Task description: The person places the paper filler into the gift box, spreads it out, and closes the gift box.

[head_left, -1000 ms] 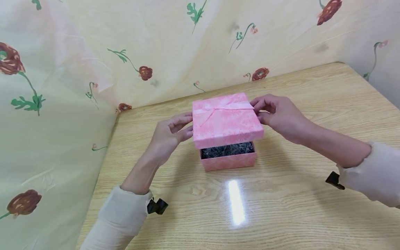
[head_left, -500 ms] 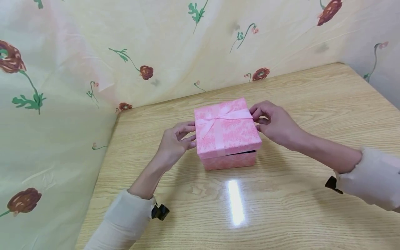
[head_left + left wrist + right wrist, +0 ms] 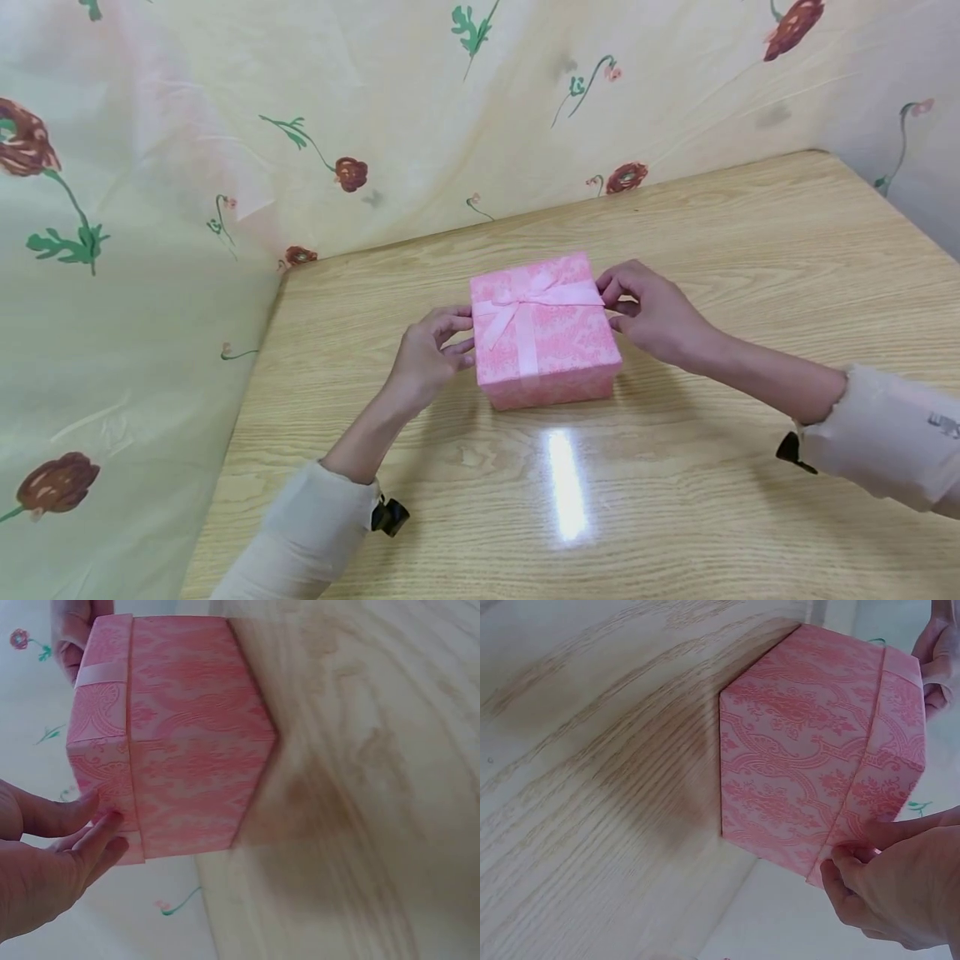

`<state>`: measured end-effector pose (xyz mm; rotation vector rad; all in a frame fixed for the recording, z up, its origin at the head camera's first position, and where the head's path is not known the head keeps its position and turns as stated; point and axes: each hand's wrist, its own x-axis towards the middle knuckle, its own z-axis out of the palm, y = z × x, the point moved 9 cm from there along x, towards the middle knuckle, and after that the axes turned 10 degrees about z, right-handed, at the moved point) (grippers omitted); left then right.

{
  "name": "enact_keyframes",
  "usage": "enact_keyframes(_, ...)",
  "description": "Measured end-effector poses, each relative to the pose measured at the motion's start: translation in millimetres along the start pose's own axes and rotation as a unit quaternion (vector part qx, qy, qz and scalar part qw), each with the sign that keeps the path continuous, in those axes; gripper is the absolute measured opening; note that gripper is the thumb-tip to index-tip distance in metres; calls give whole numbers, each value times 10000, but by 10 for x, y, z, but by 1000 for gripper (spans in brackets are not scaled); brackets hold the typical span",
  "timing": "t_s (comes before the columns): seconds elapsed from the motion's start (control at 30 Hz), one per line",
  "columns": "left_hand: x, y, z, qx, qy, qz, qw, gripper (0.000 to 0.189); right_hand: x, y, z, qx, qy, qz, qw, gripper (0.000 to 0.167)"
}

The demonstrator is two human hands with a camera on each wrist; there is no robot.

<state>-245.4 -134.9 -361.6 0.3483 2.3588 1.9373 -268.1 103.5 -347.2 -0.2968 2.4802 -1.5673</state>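
A pink patterned gift box (image 3: 558, 395) stands on the wooden table, its pink lid (image 3: 566, 337) seated over its top. A pale pink ribbon (image 3: 527, 343) with a bow crosses the lid. My left hand (image 3: 424, 357) holds the lid's left side, thumb and fingertips at its edge. On the opposite side, my right hand (image 3: 658, 315) grips the lid near the ribbon's end. Both wrist views show the lid's rim (image 3: 101, 712) overlapping the box walls (image 3: 795, 742). The inside of the box is hidden.
Behind and to the left of the table (image 3: 720, 500) hangs a flower-printed cloth (image 3: 405, 100). A bright light reflection lies on the tabletop in front of the box. Small black devices (image 3: 390, 517) sit at both sleeve cuffs.
Both hands have lowered the lid from above the box down over it. The dark shredded filling, visible a second ago, is now covered, and the gap at the front has closed.
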Motion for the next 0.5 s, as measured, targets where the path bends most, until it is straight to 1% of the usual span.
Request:
enact_keyframes(0.13, -20, -41, 9, 74, 2, 10, 10000, 43, -16, 4, 19, -70, -33, -5, 10000, 18)
enact_keyframes(0.43, -39, -48, 20, 12, -2, 98, 10000, 44, -29, 55, 46, -218, -63, 39, 9997, 16)
enact_keyframes(0.5, -51, -49, 16, 124, -34, 150, 9998, 44, -29, 68, 46, -200, -101, 30, 9997, 15)
